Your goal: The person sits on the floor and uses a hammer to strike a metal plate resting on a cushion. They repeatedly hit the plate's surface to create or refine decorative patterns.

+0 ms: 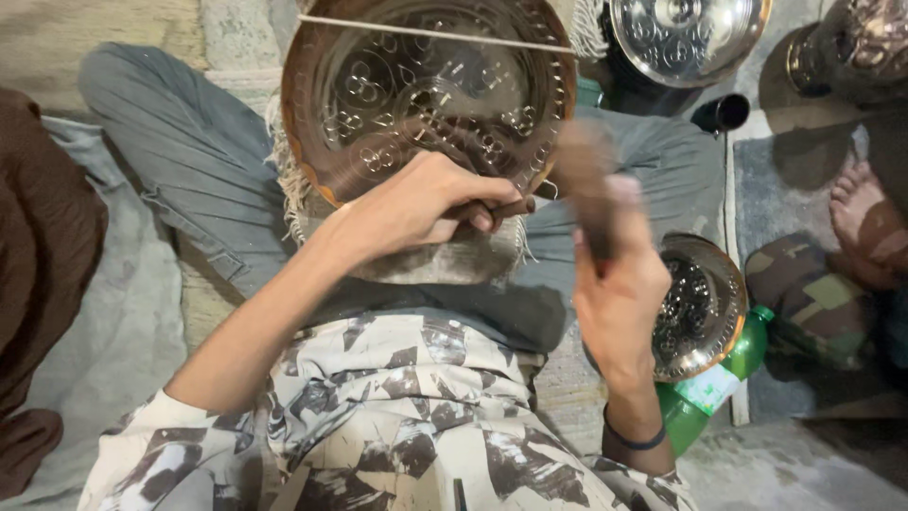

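Note:
A large round metal tray with engraved patterns and a copper-coloured rim rests tilted on my lap, over a grey block. My left hand presses a small dark chisel against the tray's lower edge, fingers closed around it. My right hand grips the handle of a wooden mallet, whose head is blurred just right of the chisel. A thin pale cord runs across the tray's top.
A smaller engraved bowl lies by my right wrist, over a green plastic bottle. Another engraved dish sits at top right beside a dark cup. Someone's bare foot is at the right edge.

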Demonstrator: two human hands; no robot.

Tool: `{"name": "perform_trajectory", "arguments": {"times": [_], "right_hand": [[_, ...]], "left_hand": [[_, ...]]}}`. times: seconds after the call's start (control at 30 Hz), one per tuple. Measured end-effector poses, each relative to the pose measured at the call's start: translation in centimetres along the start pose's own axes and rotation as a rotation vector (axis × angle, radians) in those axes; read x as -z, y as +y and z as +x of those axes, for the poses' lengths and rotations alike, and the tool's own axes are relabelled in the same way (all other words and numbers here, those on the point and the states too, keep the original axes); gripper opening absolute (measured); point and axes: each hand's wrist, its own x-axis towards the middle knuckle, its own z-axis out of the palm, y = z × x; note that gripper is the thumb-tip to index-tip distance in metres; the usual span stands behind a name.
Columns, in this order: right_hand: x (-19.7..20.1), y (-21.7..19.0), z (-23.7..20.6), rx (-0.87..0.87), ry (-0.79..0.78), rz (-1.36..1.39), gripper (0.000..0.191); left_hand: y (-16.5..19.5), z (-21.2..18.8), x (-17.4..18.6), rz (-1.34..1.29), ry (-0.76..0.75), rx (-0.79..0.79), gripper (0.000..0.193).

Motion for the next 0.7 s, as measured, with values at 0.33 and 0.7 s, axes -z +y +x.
{"name": "perform_trajectory", "arguments": {"times": [0.33, 0.7], "right_hand": [[-10.4, 4.5, -2.7, -0.389, 0.277, 0.853, 0.055], [-4.8, 4.8, 1.3, -0.122, 0.14, 0.806, 0.047]], "left_hand": [[2.0, -1.3, -0.3, -0.145, 0.298, 0.231, 0.039], [1.5, -0.3, -1.2, 0.071, 0.295, 0.187, 0.036]]}}
